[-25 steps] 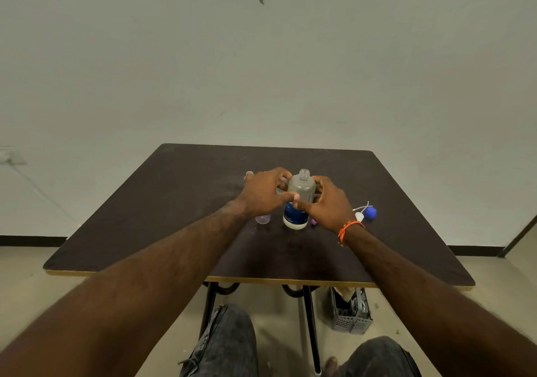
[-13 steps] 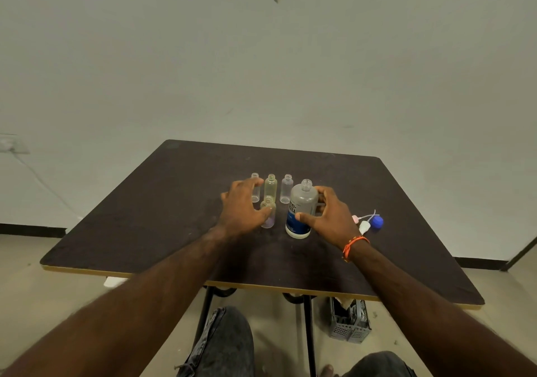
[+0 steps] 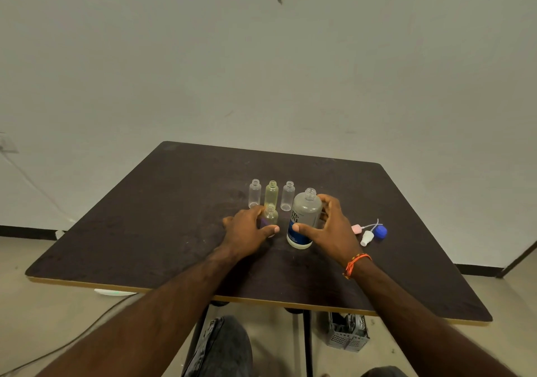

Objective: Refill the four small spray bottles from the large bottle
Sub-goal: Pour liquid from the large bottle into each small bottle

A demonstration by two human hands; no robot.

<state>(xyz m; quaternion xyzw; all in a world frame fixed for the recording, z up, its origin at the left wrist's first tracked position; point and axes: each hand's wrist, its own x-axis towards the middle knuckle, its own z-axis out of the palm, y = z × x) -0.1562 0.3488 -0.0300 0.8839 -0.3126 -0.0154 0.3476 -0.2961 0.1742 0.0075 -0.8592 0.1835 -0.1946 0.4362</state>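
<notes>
The large grey bottle (image 3: 303, 219) with a blue-and-white label stands uncapped near the middle of the dark table (image 3: 162, 231). My right hand (image 3: 331, 228) grips it, thumb on the front, fingers round the far side. Three small uncapped bottles stand in a row behind: a clear one (image 3: 254, 193), a yellowish one (image 3: 271, 193) and another clear one (image 3: 287, 196). A fourth small bottle (image 3: 270, 216) stands in front of them, and my left hand (image 3: 247, 228) holds it between thumb and fingers.
Loose spray tops lie to the right of the large bottle: a pink one (image 3: 356, 228), a white one (image 3: 366, 237) and a blue cap (image 3: 380, 231). A grey crate (image 3: 347, 336) sits on the floor under the table. A cable (image 3: 58, 344) runs over the floor at left.
My left hand came off the large bottle, moved left and closed round the front small bottle. My right hand has kept its grip on the large bottle. The back row came into sight.
</notes>
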